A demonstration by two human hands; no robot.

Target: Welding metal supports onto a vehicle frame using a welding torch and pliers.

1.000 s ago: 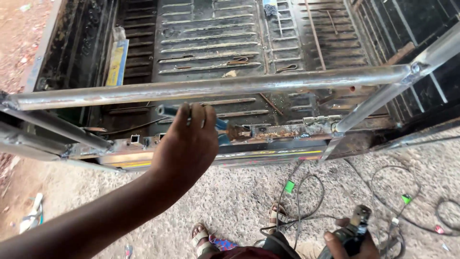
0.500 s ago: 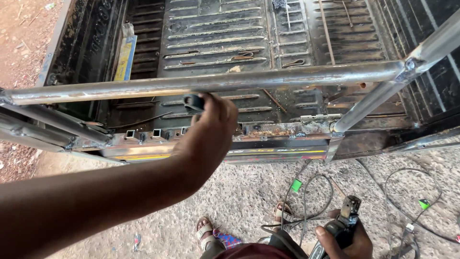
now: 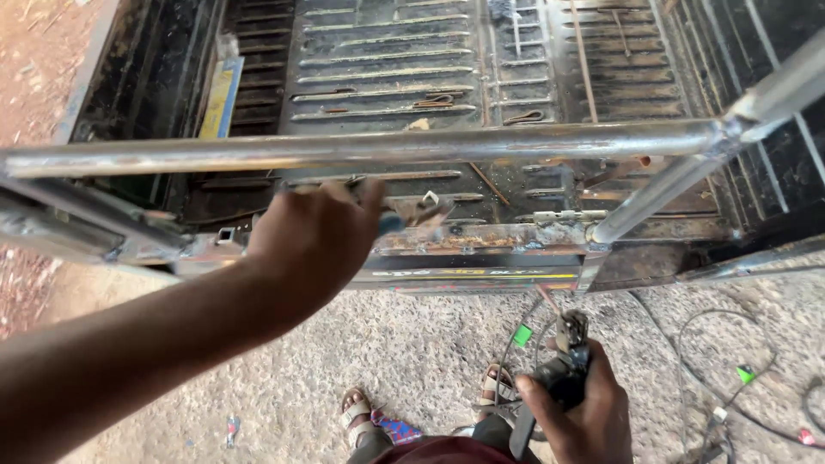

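My left hand [image 3: 314, 236] reaches forward under a long horizontal steel tube [image 3: 369, 146]. It is closed on a small tool with a blue grip [image 3: 392, 223], whose metal head is blurred by motion at the truck bed's rear sill [image 3: 481, 236]. My right hand [image 3: 577, 412] is low at the bottom right. It grips a black welding electrode holder [image 3: 563, 365] with a thin rod [image 3: 548, 302] sticking up from its jaws.
The tube joins slanting steel tubes [image 3: 653, 189] into a frame over the ribbed, rusty truck bed [image 3: 387, 60]. A yellow and blue level [image 3: 222, 99] lies in the bed at left. Cables [image 3: 713, 369] and green tags [image 3: 522, 335] lie on the gravel. My sandalled feet [image 3: 354, 411] are below.
My left hand has dropped from the horizontal tube toward the sill, with the tool swinging to the right. My right hand with the electrode holder has risen further into view.
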